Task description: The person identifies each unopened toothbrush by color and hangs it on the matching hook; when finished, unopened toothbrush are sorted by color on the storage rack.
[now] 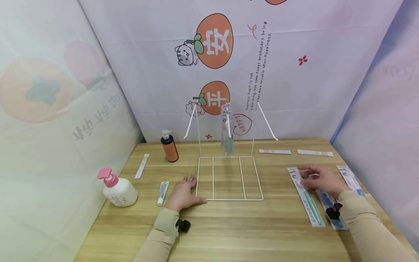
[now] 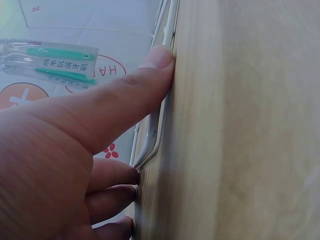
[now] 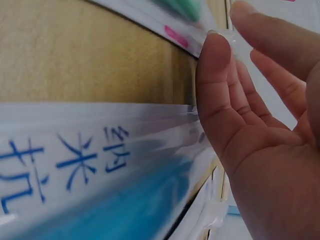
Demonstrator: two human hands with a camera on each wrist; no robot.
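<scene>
My left hand (image 1: 183,194) rests at the front left corner of a white wire rack (image 1: 229,199), fingers spread beside its base. In the left wrist view the thumb (image 2: 159,59) lies against the rack's base wire. Packaged toothbrushes (image 1: 228,138) hang from the rack's middle hook. My right hand (image 1: 322,180) hovers at the upper end of a packaged green toothbrush (image 1: 311,207), with a gap between thumb and fingers. Under that wrist lies a packaged blue toothbrush (image 1: 328,203), its label large in the right wrist view. Another packaged toothbrush (image 1: 351,180) lies farther right.
On the left stand a white pump bottle (image 1: 120,191) with a pink top and a dark pump bottle (image 1: 169,147). A small tube (image 1: 162,193) lies near my left hand. Slim packets lie at left (image 1: 142,166) and at the back right (image 1: 275,151).
</scene>
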